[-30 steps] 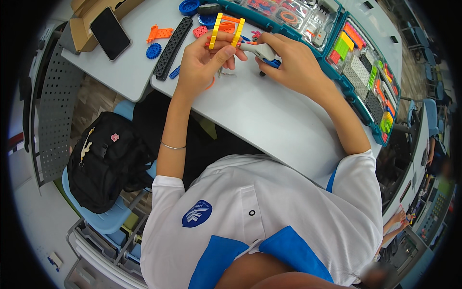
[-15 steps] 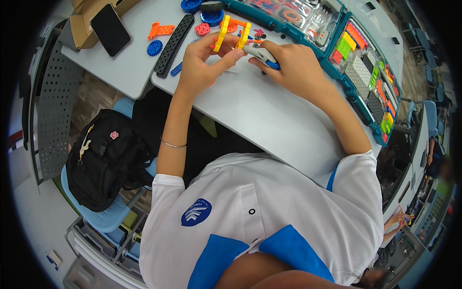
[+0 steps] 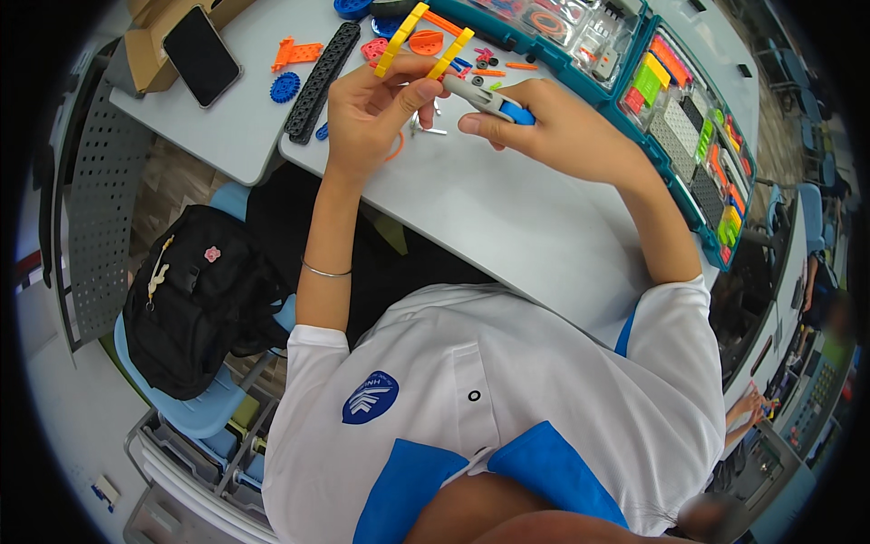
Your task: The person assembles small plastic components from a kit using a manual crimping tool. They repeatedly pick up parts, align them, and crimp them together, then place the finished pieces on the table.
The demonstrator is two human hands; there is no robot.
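My left hand (image 3: 362, 122) is closed on a yellow plastic building piece (image 3: 401, 41) with two upright arms, raised over the white table (image 3: 435, 195). In my right hand (image 3: 575, 136) is a grey and blue hand tool (image 3: 480, 97), gripped with its tip pointing left. That tip meets the base of the nearer yellow arm, close to my left fingertips. My fingers hide the lower part of the yellow piece. Below my hands lie small metal parts (image 3: 430, 131), and an orange ring (image 3: 396, 145) shows beside my left wrist.
A black perforated beam (image 3: 322, 82), a blue gear (image 3: 285, 87) and an orange bracket (image 3: 296, 53) lie to the left. Beyond them are a phone (image 3: 201, 56) and a cardboard box (image 3: 145, 50). A teal parts case (image 3: 625, 82) borders the far right. A black backpack (image 3: 195, 299) rests on a chair.
The yellow piece has shifted slightly left and tilted, its arms now leaning right. The tool has moved left with it, and my right hand has turned a little.
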